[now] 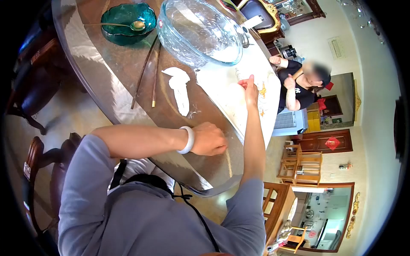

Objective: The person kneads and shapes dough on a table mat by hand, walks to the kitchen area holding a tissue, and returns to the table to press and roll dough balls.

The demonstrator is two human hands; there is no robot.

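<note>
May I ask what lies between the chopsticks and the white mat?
The head view shows a crumpled white piece, perhaps tissue, on the table.

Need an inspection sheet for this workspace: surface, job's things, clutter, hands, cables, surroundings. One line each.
Surface: brown table, pale streaks, whitish smudges near the crumple.
Job's things: white sheet with orange marks.
Clutter: clear bowl; green bowl with spoon; two sticks; white crumple, material unclear.
Hands: left hand curled into a fist at the table, grip contents hidden; right hand over the sheet, fingers bent, hold and contact unclear.
Cables: nothing seen.
Surroundings: another person beyond the sheet; wooden chair; door.
</note>
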